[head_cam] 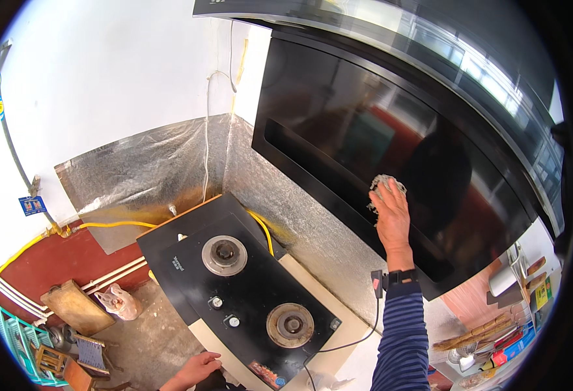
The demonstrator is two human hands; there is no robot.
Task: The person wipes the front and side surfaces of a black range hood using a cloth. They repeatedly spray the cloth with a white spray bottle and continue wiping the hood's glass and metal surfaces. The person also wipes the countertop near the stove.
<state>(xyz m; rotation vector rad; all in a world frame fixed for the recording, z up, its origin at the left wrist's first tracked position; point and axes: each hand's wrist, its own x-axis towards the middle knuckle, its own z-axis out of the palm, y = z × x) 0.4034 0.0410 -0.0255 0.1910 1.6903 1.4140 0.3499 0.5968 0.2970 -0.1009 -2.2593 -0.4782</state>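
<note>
My right hand [394, 220] presses a crumpled greyish cloth [380, 184] flat against the glossy black front panel [335, 107] of a range hood, just above its long recessed slot [306, 156]. A dark band circles that wrist, below a striped navy sleeve. Low in the view, my left hand [198, 369] is held by the front edge of the counter, its fingers loosely bent and nothing visible in them. Between the two hands lies a black two-burner gas cooktop [247, 298], with a rear-left burner [224, 255] and a nearer right burner [290, 325].
Foil sheeting [159, 161] lines the wall corner. A yellow gas hose [115, 225] runs to the cooktop; a black cable [350, 344] crosses its right side. A wooden board [74, 308], plastic bag [119, 302] and turquoise rack [20, 347] stand lower left. Utensils and a straw whisk [472, 335] lie right.
</note>
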